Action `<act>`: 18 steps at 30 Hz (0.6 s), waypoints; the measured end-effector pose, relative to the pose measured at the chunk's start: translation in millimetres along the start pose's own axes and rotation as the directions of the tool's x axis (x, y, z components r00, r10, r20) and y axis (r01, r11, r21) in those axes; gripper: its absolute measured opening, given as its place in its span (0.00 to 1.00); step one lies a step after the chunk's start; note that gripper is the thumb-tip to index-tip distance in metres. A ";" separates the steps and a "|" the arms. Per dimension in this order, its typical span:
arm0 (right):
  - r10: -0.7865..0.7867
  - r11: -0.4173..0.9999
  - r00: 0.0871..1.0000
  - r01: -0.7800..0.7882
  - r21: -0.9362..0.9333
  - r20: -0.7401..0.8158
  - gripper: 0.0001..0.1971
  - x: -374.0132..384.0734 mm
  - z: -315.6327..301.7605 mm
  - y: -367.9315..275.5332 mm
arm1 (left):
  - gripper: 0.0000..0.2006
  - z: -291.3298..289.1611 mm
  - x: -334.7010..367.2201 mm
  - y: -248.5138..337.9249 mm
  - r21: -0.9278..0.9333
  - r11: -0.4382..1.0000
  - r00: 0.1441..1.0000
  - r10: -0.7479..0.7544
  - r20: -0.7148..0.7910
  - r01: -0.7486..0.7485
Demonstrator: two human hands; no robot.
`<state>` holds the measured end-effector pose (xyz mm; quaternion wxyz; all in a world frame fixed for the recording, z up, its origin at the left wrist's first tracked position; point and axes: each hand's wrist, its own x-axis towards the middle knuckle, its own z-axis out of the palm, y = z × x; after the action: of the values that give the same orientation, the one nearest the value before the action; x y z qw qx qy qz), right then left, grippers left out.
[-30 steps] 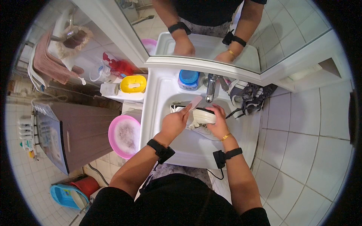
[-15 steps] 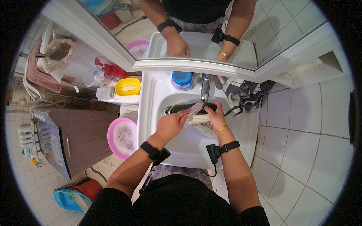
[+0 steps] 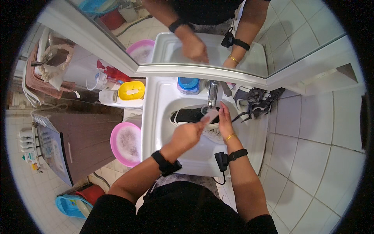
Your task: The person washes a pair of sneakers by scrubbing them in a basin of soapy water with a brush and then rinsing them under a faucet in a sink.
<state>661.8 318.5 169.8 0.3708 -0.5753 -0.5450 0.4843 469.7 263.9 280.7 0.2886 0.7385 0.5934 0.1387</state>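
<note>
A black-and-white shoe (image 3: pixel 189 115) lies in the white sink (image 3: pixel 163 105) under the metal faucet (image 3: pixel 212 93). Its dark side faces up, and pale laces show nearer me. My left hand (image 3: pixel 189 134) is closed around a pale pinkish brush (image 3: pixel 210 116), which sits over the shoe's right part. Motion blurs that hand slightly. At the shoe's right end, my right hand (image 3: pixel 224 121) rests against it with fingers stretched out. The brush partly hides the contact between that hand and the shoe.
A blue-lidded tub (image 3: pixel 188 85) stands on the sink's back rim. Another shoe (image 3: pixel 253 101) with dark laces rests at the back right. Left of the sink are a yellow soap dish (image 3: pixel 131 90) and a pink basin (image 3: pixel 113 142) of suds. A mirror frame (image 3: pixel 202 71) crosses behind.
My left hand has moved right and nearer the faucet with the brush. My right hand's fingers have straightened from their curl over the shoe's end. The shoe stays in about the same place.
</note>
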 end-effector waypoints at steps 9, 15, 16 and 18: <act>0.170 0.981 0.985 -0.172 0.092 0.030 0.38 -7.9 0.4 -26.2 | 0.17 10.0 35.7 -18.7 0.164 0.986 0.995 0.034 -0.098 -0.018; 0.338 0.873 0.939 -0.340 0.350 0.068 0.44 -9.1 0.5 -46.6 | 0.22 4.9 13.2 18.9 0.079 0.996 0.999 0.052 -0.001 -0.052; 0.329 0.885 0.941 -0.335 0.323 0.072 0.43 -10.2 1.1 -43.9 | 0.22 9.8 29.3 13.7 0.118 0.991 0.998 0.067 -0.016 -0.065; 0.236 0.953 0.970 -0.243 0.182 0.063 0.41 -13.1 5.1 -42.5 | 0.22 25.1 45.7 -8.8 0.203 0.975 0.991 0.109 -0.077 -0.092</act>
<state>646.4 310.7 211.0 0.3510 -0.5893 -0.4304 0.5868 488.3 302.2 249.2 0.1797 0.7859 0.5782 0.1255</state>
